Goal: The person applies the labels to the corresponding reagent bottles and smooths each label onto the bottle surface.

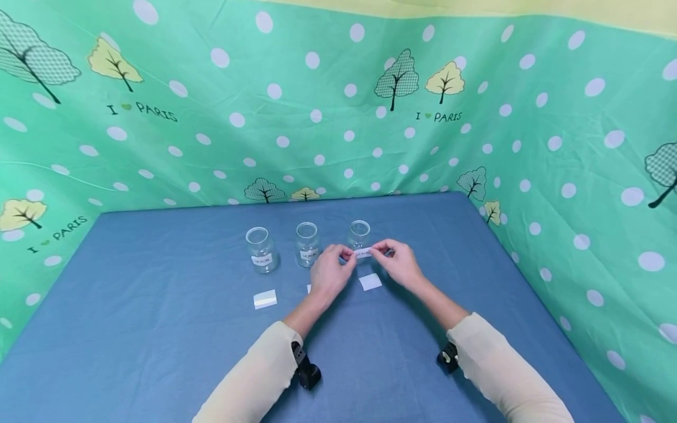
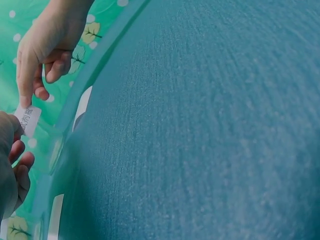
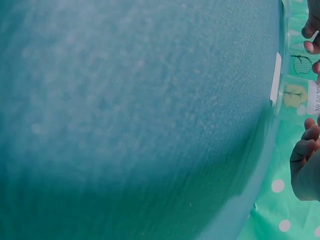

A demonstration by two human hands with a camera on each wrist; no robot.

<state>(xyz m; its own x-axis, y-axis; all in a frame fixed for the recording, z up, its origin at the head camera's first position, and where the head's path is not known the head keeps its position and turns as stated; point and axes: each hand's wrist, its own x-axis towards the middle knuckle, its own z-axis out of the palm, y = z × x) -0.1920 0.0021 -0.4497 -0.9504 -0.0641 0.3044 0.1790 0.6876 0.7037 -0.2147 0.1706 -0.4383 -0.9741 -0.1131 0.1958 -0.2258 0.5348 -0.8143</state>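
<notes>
Both hands hold a small white printed label (image 1: pixel 362 252) stretched flat between them at the front of the rightmost glass jar (image 1: pixel 359 229). My left hand (image 1: pixel 332 271) pinches its left end between thumb and fingers. The right hand (image 1: pixel 400 264) pinches the opposite end. In the left wrist view the label (image 2: pixel 29 121) spans from the left hand (image 2: pixel 9 165) to the right hand (image 2: pixel 47 55), dark characters on its face. The right wrist view shows the label (image 3: pixel 314 97) overlapping the clear jar, above the right hand (image 3: pixel 306 165).
Two more open glass jars, a left one (image 1: pixel 260 249) and a middle one (image 1: pixel 307 242), stand upright with white labels on their fronts. White paper pieces lie before the jars, one at left (image 1: pixel 265 299), one at right (image 1: pixel 370 282), another partly behind the left hand. A green patterned curtain (image 1: pixel 328 117) borders the blue-covered table (image 1: pixel 158 329).
</notes>
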